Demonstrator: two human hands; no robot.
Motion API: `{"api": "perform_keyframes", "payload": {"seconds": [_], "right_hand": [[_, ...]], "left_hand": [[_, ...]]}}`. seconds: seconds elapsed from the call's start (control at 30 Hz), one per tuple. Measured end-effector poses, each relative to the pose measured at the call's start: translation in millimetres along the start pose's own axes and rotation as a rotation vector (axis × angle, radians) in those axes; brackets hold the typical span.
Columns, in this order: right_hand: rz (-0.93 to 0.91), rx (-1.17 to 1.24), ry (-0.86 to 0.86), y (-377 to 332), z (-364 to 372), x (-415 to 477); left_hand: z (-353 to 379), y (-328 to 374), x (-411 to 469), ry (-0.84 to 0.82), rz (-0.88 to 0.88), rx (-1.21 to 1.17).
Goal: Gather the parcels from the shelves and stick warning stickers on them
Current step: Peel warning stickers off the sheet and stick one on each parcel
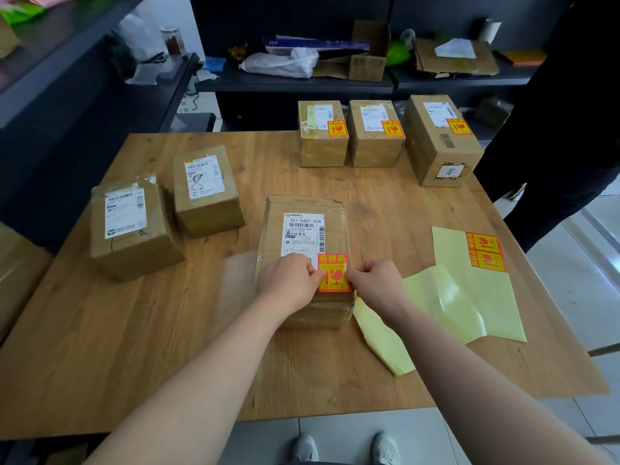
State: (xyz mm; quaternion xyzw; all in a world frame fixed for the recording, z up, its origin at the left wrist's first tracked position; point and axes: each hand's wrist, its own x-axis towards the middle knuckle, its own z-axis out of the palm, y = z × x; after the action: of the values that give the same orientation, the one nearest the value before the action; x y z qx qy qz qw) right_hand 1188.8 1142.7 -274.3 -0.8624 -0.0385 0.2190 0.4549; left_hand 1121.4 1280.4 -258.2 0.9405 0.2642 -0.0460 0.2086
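A flat cardboard parcel (pixel 303 226) with a white shipping label lies in the middle of the wooden table (pixel 214 330). On its near right corner sits a red and yellow warning sticker (pixel 333 274). My left hand (pixel 288 280) pinches the sticker's left edge with curled fingers, and my right hand (pixel 375 280) pinches its right edge. Three parcels with stickers stand at the far side: one on the left (pixel 322 135), one in the middle (pixel 375 134) and a larger one on the right (pixel 441 139). Two parcels without stickers stand at the left, one nearer (pixel 129 226) and one farther (pixel 206 189).
Yellow backing sheets (pixel 469 297) lie on the table at the right; one carries two unused stickers (pixel 486 252). A person in dark clothes (pixel 570 112) stands by the table's far right corner. Dark shelves (pixel 295 80) with bags and cardboard run behind and to the left.
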Motion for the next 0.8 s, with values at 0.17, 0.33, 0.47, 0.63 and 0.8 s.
{"api": "perform_keyframes", "payload": {"seconds": [0.17, 0.33, 0.47, 0.63, 0.8], "right_hand": [[0.017, -0.02, 0.0, -1.8, 0.3, 0.1], [0.012, -0.102, -0.003, -4.8, 0.0, 0.2], [-0.043, -0.252, 0.001, -10.4, -3.1, -2.5], [-0.109, -0.474, 0.044, -14.3, -2.9, -4.3], [-0.267, -0.731, 0.14, -7.4, -8.7, -10.5]], "left_hand": [[1.0, 1.5, 1.2, 0.002, -0.01, 0.008], [1.6, 1.9, 2.2, 0.006, -0.001, 0.019], [1.9, -0.3, 3.1, 0.012, 0.021, 0.014], [3.2, -3.0, 1.8, 0.026, 0.057, 0.008], [2.4, -5.5, -7.8, 0.119, 0.152, -0.024]]}}
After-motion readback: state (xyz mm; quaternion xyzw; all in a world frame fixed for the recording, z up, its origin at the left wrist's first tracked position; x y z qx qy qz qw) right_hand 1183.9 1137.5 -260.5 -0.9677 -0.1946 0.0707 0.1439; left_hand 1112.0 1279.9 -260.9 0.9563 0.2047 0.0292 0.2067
